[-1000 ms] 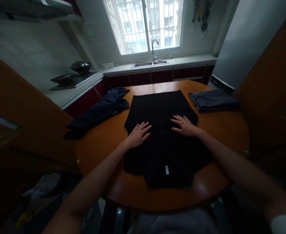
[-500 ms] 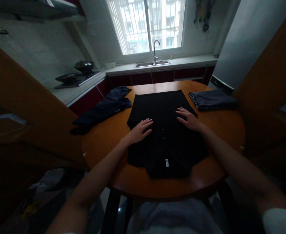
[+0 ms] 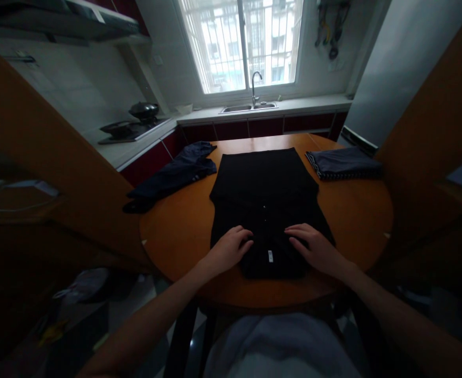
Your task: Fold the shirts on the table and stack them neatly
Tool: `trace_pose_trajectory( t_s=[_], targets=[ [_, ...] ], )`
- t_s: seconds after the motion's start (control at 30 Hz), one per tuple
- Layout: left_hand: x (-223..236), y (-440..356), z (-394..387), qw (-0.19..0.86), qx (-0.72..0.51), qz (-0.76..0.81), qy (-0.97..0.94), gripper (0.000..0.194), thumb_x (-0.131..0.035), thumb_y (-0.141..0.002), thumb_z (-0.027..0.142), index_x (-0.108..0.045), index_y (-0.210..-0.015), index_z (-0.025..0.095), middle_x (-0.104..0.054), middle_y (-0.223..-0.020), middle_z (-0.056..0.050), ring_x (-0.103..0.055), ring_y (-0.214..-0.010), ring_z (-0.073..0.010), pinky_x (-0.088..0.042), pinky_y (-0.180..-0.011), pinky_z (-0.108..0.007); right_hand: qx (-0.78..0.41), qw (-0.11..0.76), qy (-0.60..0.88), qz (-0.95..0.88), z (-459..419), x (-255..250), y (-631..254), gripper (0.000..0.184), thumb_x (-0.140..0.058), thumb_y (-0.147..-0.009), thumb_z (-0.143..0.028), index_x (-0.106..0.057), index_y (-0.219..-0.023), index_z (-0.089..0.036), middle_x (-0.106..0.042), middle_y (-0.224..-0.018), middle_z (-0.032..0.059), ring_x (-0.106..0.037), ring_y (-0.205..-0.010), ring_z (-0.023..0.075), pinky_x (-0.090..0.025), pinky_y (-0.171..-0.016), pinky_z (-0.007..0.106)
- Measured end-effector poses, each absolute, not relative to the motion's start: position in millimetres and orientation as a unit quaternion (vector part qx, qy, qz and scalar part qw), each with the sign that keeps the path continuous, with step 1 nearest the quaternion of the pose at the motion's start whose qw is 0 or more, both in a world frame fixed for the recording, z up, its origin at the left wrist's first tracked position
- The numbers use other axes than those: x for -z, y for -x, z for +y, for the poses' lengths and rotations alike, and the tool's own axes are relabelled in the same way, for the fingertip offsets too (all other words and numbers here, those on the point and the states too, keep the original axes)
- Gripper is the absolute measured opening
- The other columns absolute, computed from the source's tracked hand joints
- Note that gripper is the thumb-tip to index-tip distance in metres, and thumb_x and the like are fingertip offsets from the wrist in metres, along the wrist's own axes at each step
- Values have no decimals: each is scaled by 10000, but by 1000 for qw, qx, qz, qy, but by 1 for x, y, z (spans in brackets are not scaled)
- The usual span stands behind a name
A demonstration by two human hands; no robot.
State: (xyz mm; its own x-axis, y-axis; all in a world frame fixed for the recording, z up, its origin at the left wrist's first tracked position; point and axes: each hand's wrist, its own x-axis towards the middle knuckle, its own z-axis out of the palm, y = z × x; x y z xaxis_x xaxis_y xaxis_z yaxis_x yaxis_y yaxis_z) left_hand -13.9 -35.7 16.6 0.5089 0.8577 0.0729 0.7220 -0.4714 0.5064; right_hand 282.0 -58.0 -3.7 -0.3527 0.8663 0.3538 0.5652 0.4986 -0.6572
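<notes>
A black shirt [image 3: 264,176] with a buttoned placket lies spread on the round wooden table [image 3: 171,236], its collar end towards me. Inside the collar shows a small white label [image 3: 270,256]. My left hand [image 3: 231,248] rests at the shirt's left shoulder, fingers bent and thumb apart from them. On the other side of the collar, my right hand [image 3: 312,245] lies on the fabric with fingers stretched inward and thumb separate. Neither hand visibly grips the cloth.
A dark blue garment [image 3: 179,170] lies at the table's left edge, partly hanging over. Folded grey-blue cloth [image 3: 345,163] sits at the right. Beyond are a sink [image 3: 249,107], a stove with a wok [image 3: 144,110] and a fridge [image 3: 408,73].
Both hands have slid towards me from the middle of the shirt to beside the collar. The shirt's shoulder parts now look drawn in or covered by the hands. The camera view has shifted slightly.
</notes>
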Motion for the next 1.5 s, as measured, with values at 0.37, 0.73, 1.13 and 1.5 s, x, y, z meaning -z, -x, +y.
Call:
trace_pose_trajectory(
  t_s=[0.37, 0.73, 1.13, 1.5],
  targets=[
    [-19, -3, -9, 369, -221, 505, -748, 231, -660, -845, 196, -709, -1070, 187, -719, -846, -8, -659, -746, -156, -504, -683, -267, -183, 392, 469, -770, -83, 27, -263, 244, -549, -973, -274, -752, -1108, -276, -689, -1225, 91, -626, -1166, 281, -527, -1016, 519],
    [-11, -4, -18, 238, -236, 502, -797, 56, -710, -824, 135, -722, -836, 188, -687, -844, -21, -645, -773, -167, -507, -697, -283, -185, 396, 472, -766, -83, 27, -263, 249, -549, -980, -306, -745, -1133, -289, -690, -1222, 84, -622, -1166, 285, -527, -1017, 528],
    [-29, -3, -40, -47, -32, 383, -922, 296, -495, -990, 140, -706, -1181, 222, -667, -1100, -82, -607, -993, -236, -432, -854, -383, -190, 386, 471, -770, -84, 25, -263, 240, -542, -980, -277, -737, -1119, -276, -687, -1221, 82, -613, -1171, 275, -518, -1019, 514],
    [-30, -6, -54, -58, 4, 403, -913, 386, -471, -960, 94, -631, -1309, 132, -624, -1170, -126, -584, -1043, -263, -437, -874, -391, -193, 383, 480, -765, -83, 25, -263, 237, -540, -986, -271, -734, -1119, -246, -681, -1225, 88, -608, -1171, 259, -504, -1028, 480]
  ],
)
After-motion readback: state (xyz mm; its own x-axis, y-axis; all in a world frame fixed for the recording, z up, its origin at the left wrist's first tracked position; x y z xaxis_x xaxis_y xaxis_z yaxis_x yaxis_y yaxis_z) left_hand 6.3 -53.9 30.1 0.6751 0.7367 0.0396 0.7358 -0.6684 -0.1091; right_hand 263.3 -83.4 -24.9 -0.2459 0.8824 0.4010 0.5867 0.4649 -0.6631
